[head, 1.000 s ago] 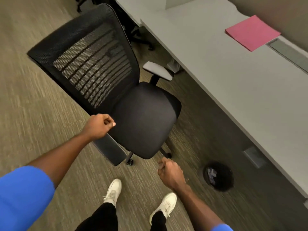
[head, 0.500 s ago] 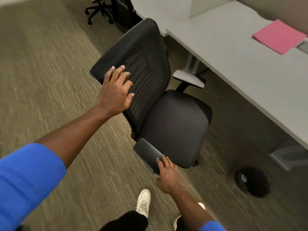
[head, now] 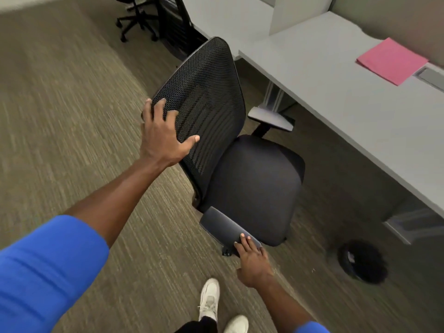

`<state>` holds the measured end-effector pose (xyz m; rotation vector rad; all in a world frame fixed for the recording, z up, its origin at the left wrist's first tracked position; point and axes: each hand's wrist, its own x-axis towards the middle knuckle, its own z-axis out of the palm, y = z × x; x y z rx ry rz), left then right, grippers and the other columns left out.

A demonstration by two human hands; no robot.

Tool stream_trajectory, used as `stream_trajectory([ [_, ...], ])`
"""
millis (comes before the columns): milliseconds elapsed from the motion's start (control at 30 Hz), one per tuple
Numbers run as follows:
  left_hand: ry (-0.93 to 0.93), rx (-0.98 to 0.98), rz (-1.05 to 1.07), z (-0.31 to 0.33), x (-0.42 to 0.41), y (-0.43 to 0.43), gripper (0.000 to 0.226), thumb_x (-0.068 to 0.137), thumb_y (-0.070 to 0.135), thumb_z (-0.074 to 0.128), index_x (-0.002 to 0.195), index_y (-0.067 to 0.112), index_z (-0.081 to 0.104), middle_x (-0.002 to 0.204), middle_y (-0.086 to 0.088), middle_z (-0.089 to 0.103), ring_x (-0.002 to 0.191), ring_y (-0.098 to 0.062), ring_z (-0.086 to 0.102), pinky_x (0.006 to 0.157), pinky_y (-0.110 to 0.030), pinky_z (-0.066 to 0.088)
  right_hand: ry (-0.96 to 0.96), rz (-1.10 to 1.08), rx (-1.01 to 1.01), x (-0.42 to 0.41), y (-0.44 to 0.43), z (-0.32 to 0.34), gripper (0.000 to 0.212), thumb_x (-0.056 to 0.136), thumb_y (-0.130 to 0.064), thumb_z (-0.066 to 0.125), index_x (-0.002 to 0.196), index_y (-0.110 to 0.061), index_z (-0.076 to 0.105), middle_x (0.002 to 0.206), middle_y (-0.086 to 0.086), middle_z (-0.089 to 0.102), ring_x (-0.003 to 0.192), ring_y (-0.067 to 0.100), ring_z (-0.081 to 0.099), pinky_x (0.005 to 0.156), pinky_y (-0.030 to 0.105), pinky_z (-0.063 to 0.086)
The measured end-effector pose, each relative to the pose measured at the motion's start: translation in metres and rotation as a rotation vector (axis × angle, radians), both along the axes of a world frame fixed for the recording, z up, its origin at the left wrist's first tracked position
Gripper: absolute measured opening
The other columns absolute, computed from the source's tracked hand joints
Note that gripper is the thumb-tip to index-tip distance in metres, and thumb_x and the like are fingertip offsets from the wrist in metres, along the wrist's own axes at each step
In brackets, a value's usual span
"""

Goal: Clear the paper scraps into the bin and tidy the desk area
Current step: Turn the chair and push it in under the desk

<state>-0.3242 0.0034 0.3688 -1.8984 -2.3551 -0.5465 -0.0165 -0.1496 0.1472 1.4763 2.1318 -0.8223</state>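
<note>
Paper scraps [head: 351, 257] show only as a few pale bits, too blurred to count, inside one round black bin [head: 362, 261] that stands on the carpet [head: 60, 116] beneath the desk [head: 336, 111], near its front edge and well apart from both hands. One grey desk runs along the right side, and on it lies one pink folder [head: 391, 60], flat, near the far wall beside a grey slot in the desktop. One black office chair [head: 252, 188] stands between the person and the desk, its seat turned toward the desk edge; it has one mesh backrest [head: 206, 99] and two armrests, the near armrest [head: 225, 229] dark and the far armrest [head: 270, 118] pale grey. The left hand [head: 163, 138] lies on the outer edge of the backrest with its fingers spread apart and flat against the mesh, thumb stretched out along the front. The right hand [head: 252, 258] rests on the near end of the near armrest, fingers together and laid over the pad, not curled tight. Both arms wear blue sleeves. Two white shoes [head: 210, 299] stand on the carpet at the bottom. A second chair [head: 144, 18], black with a wheeled base, stands at the far end of the room by another desk.
</note>
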Motion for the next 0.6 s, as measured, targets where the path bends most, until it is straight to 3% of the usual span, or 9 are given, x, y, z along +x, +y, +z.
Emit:
stream_trajectory([
  [300,-0.065,0.078,0.042,-0.001,0.022,-0.042,0.087,0.078,0.072,0.069,0.137,0.009,0.062,0.157,-0.018,0.045,0.156,-0.045,0.027,0.126,-0.059,0.034,-0.033,-0.067,-0.003,0.033,0.002,0.012,0.070,0.092,-0.018,0.059,0.157,-0.025,0.034,0.178,-0.004,0.007,0.165,0.024,0.008,0.130,0.054,0.019],
  [367,-0.040,0.061,0.053,-0.002,0.032,-0.057,0.087,0.079,0.072,0.068,0.138,0.009,0.061,0.158,-0.017,0.043,0.156,-0.046,0.025,0.127,-0.058,0.033,-0.067,-0.086,0.003,0.042,0.003,0.017,0.066,0.091,-0.022,0.060,0.153,-0.021,0.040,0.177,0.001,0.016,0.162,0.028,0.021,0.127,0.052,0.027],
  [467,-0.001,0.054,0.063,-0.006,0.048,-0.082,0.086,0.078,0.071,0.067,0.140,0.010,0.060,0.159,-0.016,0.042,0.156,-0.046,0.025,0.127,-0.057,0.033,-0.078,-0.166,0.042,0.048,0.005,0.029,0.061,0.091,-0.025,0.056,0.150,-0.014,0.045,0.162,0.011,0.044,0.146,0.031,0.047,0.115,0.044,0.044],
  [600,-0.046,0.095,0.075,-0.008,0.067,-0.116,0.085,0.079,0.066,0.069,0.142,0.010,0.056,0.157,-0.015,0.043,0.153,-0.044,0.029,0.126,-0.056,0.034,0.050,-0.211,0.125,0.037,0.006,0.054,0.061,0.096,-0.031,0.055,0.152,-0.013,0.042,0.146,0.015,0.057,0.134,0.036,0.057,0.105,0.045,0.052],
])
